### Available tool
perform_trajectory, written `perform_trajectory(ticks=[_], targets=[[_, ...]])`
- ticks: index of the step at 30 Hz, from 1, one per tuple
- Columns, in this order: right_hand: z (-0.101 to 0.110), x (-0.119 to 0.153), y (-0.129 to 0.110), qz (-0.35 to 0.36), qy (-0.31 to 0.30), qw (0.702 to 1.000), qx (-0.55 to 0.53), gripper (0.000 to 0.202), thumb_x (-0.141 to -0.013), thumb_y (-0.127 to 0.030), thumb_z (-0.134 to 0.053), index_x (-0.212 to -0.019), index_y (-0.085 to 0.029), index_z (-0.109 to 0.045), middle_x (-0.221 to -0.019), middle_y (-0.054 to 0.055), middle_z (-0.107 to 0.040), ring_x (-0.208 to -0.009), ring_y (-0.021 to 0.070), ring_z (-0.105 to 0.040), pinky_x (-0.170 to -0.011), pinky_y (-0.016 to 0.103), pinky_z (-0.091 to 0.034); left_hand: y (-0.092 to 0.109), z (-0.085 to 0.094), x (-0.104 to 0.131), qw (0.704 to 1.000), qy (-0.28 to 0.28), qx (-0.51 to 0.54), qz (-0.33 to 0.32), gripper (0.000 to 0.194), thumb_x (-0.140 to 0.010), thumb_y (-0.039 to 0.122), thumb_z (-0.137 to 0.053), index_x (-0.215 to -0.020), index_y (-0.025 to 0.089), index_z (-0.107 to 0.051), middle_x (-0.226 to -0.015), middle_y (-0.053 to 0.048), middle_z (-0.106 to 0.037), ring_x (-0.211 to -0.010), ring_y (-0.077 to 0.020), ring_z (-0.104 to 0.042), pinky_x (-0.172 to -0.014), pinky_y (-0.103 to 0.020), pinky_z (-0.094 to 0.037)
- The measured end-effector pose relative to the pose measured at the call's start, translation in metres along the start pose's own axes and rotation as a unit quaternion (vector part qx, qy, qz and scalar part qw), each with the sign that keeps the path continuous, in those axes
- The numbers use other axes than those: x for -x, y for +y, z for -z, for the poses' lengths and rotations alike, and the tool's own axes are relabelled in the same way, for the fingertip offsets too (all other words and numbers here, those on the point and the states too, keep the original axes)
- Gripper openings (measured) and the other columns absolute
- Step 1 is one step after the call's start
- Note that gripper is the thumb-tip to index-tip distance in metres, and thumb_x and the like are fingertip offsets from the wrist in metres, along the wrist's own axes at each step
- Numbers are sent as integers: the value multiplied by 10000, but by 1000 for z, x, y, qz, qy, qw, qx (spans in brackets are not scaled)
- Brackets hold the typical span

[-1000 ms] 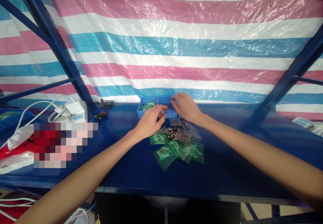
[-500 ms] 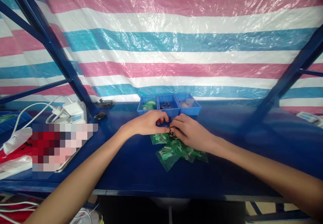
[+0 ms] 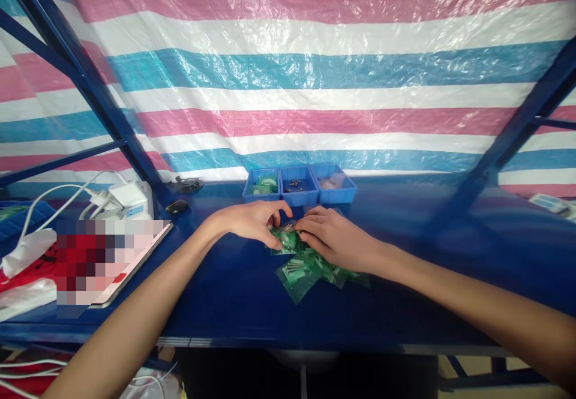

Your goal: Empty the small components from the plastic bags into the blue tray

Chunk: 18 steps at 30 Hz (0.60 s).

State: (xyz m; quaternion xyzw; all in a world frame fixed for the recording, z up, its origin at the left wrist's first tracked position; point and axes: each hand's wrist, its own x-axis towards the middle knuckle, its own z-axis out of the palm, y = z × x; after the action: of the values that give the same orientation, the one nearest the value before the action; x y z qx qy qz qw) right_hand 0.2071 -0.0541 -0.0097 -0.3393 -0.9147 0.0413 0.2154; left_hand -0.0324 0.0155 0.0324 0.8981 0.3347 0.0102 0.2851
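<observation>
My left hand (image 3: 256,222) is over the left end of a pile of green bags (image 3: 297,273), its thumb and fingers apart around a small green bag (image 3: 283,240). Close by on the right, my right hand (image 3: 330,237) rests over the pile with its fingers bent together; what they hold, if anything, is hidden. Behind the hands stand three joined blue bins: the left bin (image 3: 261,196) holds green bags, the middle bin (image 3: 300,198) small dark parts, and the right bin (image 3: 337,196) clear bags.
A black mouse (image 3: 177,206) and a dark coiled item (image 3: 186,184) lie at the back left of the blue table (image 3: 234,303). Farther left are a white power strip with plugs (image 3: 130,198), cables, red cloth and a partly blurred flat device (image 3: 130,267). Blue frame posts rise on both sides.
My left hand has shifted slightly left and its thumb has moved down onto the small green bag. My right hand's fingers have moved slightly left.
</observation>
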Motion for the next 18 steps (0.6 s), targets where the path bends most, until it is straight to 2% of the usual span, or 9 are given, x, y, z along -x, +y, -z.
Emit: perform_trajectory(ticks=[5,8,10,15,18], targets=[[-2,1,3,-23,3,1000,21,315,-1055,-312,-429,-1206,-197,-681,-1036,114,-725,-1050,292,-600,-885,471,-486,-6,7,3,1000,15,20,8,556,-691,269,-724,-1220,206,-564,-1003,-59,-687,-853,-201,-654,-658,-258,-506],[-3,1,5,-28,3,999,34,305,-1054,-315,-437,-1161,-185,-691,-1014,116,-717,-1021,283,-603,-881,464,-487,-10,10,2,1000,28,13,6,385,-758,275,-642,-1134,198,-609,-1021,-62,-691,-816,-184,-644,-642,-255,-484],[-4,1,6,-27,4,999,39,294,-1053,-306,-442,-1131,-182,-697,-1007,113,-713,-1008,275,-603,-884,458,-487,-11,10,1,998,55,-10,6,282,-810,284,-586,-1072,194,-641,-995,-51,-692,-786,-176,-635,-637,-258,-462],[-5,1,7,-25,9,999,44,278,-1050,-306,-457,-1126,-187,-696,-1029,104,-709,-1020,271,-603,-892,452,-496,-7,8,-1,986,124,-107,-16,149,-867,209,-507,-858,175,-652,-718,4,-613,-613,-135,-532,-584,-263,-360],[-4,1,5,-29,28,998,44,289,-1051,-305,-451,-1194,-175,-666,-1086,110,-705,-1039,278,-601,-896,461,-506,-3,5,-2,976,172,-126,-51,202,-928,194,-476,-951,176,-676,-761,-3,-650,-634,-136,-553,-609,-266,-371]])
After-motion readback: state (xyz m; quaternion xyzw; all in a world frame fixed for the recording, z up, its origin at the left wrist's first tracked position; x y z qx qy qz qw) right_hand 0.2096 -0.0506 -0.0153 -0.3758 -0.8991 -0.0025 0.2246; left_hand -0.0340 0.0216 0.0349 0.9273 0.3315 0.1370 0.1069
